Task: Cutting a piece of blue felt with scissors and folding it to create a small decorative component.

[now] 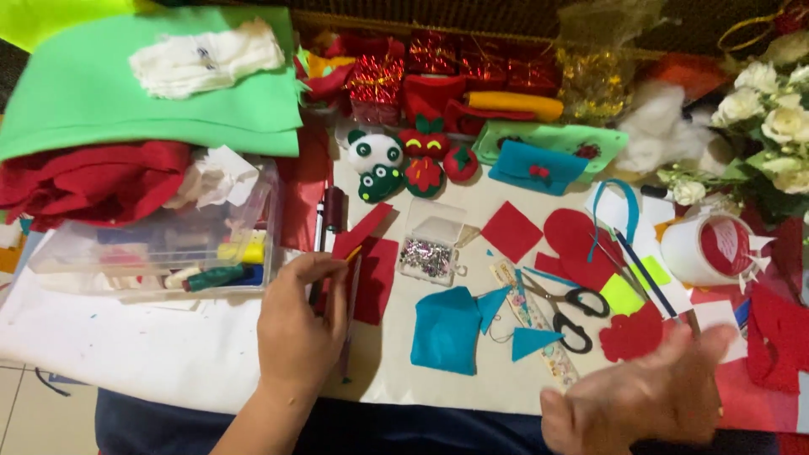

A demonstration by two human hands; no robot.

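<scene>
My left hand (297, 330) rests on the white table covering, its fingertips pinching a thin pencil-like stick beside a red felt strip (362, 230) and a red felt piece (375, 282). My right hand (647, 394) hovers blurred at the lower right, fingers spread and holding nothing. It hangs close to black-handled scissors (573, 313), a ruler (534, 320) and a red felt cut-out (632, 334). Teal felt pieces (448, 329) lie between the two hands. A small clear box of silver pins (430, 250) stands just beyond them.
A clear plastic box (160, 253) of thread spools sits at the left under red cloth and green felt sheets (126, 93). Felt animal faces (375, 156), red gift boxes (430, 55), a white tape roll (706, 248) and white flowers (775, 118) crowd the back and right.
</scene>
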